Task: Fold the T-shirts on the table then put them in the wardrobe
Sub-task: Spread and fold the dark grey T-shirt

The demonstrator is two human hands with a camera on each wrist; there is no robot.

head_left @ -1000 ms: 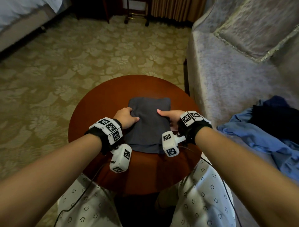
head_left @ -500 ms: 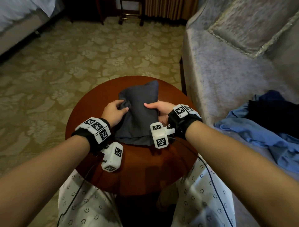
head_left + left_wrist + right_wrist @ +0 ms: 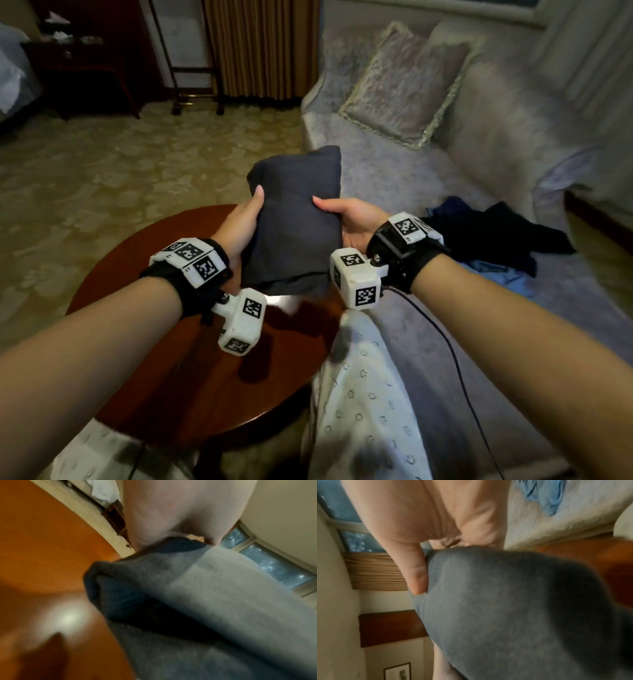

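So your left hand and right hand clamp the folded dark grey T-shirt from both sides. It's soft, light and floppy, so support it underneath or it'll probably unfold.

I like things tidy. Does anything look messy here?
Yes. On the sofa, a blue garment and a black garment lie crumpled in a heap, unfolded. The folded grey T-shirt, held by the left hand and right hand, looks neat.
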